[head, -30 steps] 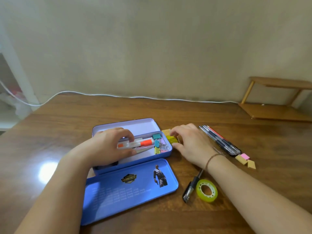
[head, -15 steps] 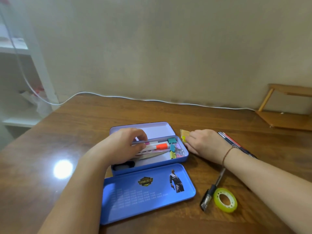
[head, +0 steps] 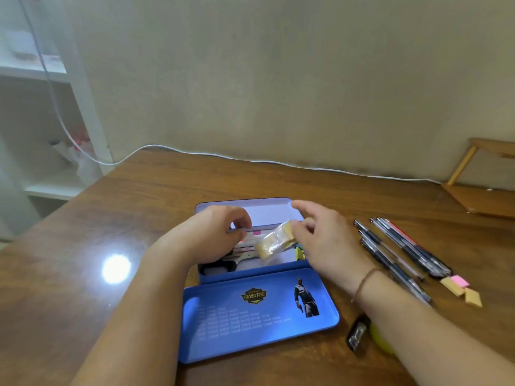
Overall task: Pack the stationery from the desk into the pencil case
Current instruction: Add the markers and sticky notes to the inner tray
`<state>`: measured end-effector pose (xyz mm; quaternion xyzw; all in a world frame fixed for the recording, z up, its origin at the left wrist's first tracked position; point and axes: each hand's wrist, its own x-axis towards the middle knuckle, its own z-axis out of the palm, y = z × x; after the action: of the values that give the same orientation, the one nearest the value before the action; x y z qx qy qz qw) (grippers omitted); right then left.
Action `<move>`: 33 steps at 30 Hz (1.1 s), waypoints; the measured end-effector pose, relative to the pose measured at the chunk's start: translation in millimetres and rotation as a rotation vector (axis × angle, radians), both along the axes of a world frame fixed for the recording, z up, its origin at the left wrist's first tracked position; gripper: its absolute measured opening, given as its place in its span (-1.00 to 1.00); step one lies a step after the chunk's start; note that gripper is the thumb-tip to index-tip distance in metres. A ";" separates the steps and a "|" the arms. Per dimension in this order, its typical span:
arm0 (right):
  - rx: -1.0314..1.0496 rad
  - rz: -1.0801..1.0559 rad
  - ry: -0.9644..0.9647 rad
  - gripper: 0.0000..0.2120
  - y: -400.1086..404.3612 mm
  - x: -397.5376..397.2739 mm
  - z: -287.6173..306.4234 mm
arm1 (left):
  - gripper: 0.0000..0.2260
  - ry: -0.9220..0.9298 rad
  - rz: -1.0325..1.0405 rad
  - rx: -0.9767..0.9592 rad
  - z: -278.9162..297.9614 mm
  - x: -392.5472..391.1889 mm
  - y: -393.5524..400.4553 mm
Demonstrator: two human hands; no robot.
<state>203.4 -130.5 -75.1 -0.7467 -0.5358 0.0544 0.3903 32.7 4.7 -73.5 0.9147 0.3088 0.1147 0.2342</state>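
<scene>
A blue tin pencil case (head: 250, 273) lies open mid-desk, its lid (head: 259, 313) flat toward me. Inside are markers, a black item and coloured binder clips, partly hidden. My right hand (head: 326, 240) pinches a yellow packet in clear wrap (head: 274, 242) over the case. My left hand (head: 211, 238) rests curled on the case's inner tray, fingertips at the markers; whether it grips one is unclear. Several pens (head: 401, 254) lie to the right, with small yellow and pink erasers (head: 461, 288) past them. A black pen (head: 358, 334) and a yellow tape roll (head: 380, 339) peek from under my right forearm.
A white cable (head: 250, 160) runs along the wall at the back of the wooden desk (head: 125, 218). A wooden stand (head: 485, 190) sits at the back right. White shelves (head: 41, 135) stand beyond the desk's left edge.
My right hand has lifted the yellow packet from the desk beside the case and brought it over the case. My left hand stays on the case. The camera has swung left.
</scene>
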 end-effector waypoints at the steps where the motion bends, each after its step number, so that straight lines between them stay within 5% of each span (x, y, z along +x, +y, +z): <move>1: -0.033 -0.013 -0.057 -0.70 1.9 -3.7 -3.0 | -0.87 -0.001 0.000 0.004 -0.1 0.1 -0.1; 6: -0.131 -0.027 -0.243 -0.90 3.0 -12.9 -6.8 | -0.86 -0.001 0.000 0.011 -1.4 0.5 0.5; 11: -0.169 0.013 -0.456 -0.88 -1.7 -10.8 -1.8 | -0.83 0.021 -0.013 0.012 -0.5 -0.4 -0.2; 16: -0.203 0.047 -0.115 -0.90 -1.5 -1.2 1.5 | -0.84 0.036 -0.007 0.008 0.1 -0.9 -1.2; 25: -0.210 0.085 -0.560 -0.85 -7.7 -17.5 -0.8 | -0.82 0.040 -0.014 0.022 0.6 -0.4 -3.6; 33: -0.289 0.389 -0.596 -0.69 -13.6 -18.3 2.0 | -0.22 0.190 -0.135 -0.164 10.1 -10.6 -8.0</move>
<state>185.1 -144.1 -73.1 -0.6616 -0.7442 -0.0170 0.0905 22.1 -3.4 -63.4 0.9179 0.2755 -0.0139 0.2852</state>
